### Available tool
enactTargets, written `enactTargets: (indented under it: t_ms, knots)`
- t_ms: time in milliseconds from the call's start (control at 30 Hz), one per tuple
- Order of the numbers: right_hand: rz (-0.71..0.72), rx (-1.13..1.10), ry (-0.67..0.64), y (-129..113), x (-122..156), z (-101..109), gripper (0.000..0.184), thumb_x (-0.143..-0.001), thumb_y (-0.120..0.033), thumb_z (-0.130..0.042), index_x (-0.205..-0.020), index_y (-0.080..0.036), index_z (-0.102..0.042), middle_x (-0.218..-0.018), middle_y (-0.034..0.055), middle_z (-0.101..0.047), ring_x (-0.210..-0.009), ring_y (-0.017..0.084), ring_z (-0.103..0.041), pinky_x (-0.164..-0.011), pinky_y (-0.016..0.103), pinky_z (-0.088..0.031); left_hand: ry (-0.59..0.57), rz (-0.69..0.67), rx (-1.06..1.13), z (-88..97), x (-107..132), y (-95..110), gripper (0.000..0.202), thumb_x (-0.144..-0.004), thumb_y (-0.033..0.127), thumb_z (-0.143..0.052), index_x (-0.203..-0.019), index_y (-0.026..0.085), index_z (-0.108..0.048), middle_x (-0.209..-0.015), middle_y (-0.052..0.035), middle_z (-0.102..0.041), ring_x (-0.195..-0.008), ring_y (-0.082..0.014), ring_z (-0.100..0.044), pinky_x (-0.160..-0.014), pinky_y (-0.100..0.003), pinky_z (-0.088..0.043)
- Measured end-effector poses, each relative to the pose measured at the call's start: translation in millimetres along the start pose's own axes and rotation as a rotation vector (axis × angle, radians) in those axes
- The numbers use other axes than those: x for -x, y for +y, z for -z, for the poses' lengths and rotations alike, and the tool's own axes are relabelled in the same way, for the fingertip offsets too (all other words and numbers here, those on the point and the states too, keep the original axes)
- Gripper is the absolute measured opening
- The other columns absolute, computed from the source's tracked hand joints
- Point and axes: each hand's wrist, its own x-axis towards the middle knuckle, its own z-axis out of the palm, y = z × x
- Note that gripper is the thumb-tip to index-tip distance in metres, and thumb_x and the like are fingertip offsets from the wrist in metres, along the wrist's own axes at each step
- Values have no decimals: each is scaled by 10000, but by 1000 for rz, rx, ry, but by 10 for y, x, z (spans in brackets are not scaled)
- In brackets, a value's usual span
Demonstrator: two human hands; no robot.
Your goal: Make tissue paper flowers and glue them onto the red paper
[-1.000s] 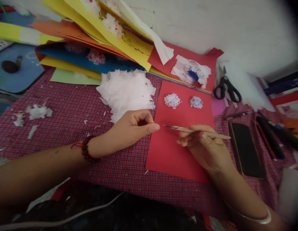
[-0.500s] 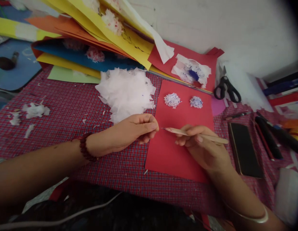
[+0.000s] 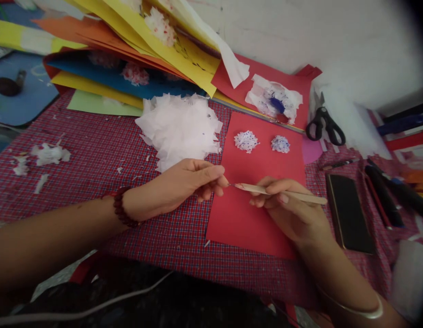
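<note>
My right hand [image 3: 289, 210] grips a thin wooden stick [image 3: 300, 195] that lies level, its tip pointing left over a red paper sheet [image 3: 252, 218]. My left hand [image 3: 193, 182] has its fingers pinched together at the stick's tip, touching it. Two small white paper flowers with blue specks [image 3: 246, 140] [image 3: 280, 144] sit on the far part of the red sheet. A pile of white tissue paper [image 3: 180, 130] lies just beyond my left hand.
A red checked cloth [image 3: 95, 164] covers the table. Stacked coloured paper sheets [image 3: 136, 50] rise at the back left. Black scissors [image 3: 323, 124], a dark phone [image 3: 348, 212] and pens [image 3: 382, 196] lie to the right. White paper scraps [image 3: 49, 154] lie at left.
My left hand has moved right and closed from a loose curl into a pinch on the stick's tip. My right hand has held the stick nearly still.
</note>
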Motion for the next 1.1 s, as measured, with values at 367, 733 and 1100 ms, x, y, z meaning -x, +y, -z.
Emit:
enactTargets:
  t_ms: [367,733,1100]
  knots:
    - [41,62,-33,-7,8,-8,124,-903,-285,-655,-960,-287,-765,-888,34,-700,-781,164,-667,-747,336,-576,64,-50,-322,-75,18,66,105,-801,223,-636,-870,158,-680,-741,16,-659,-654,-93,-552,-605,-214,-405]
    - [53,194,-70,14,60,4,143,-918,-298,-635,-1003,-326,-747,-863,35,-724,-922,219,-673,-836,430,-570,176,-444,-742,-116,86,51,101,-773,139,-545,-697,170,-604,-669,18,-609,-602,-90,-523,-569,-207,-397]
    - [-2,139,0,25,48,-16,156,-909,-353,-659,-1018,-290,-749,-955,34,-748,-759,171,-696,-757,366,-595,169,-556,-898,-85,79,-1,76,-818,153,-558,-785,179,-620,-742,-3,-640,-662,-112,-561,-616,-227,-416]
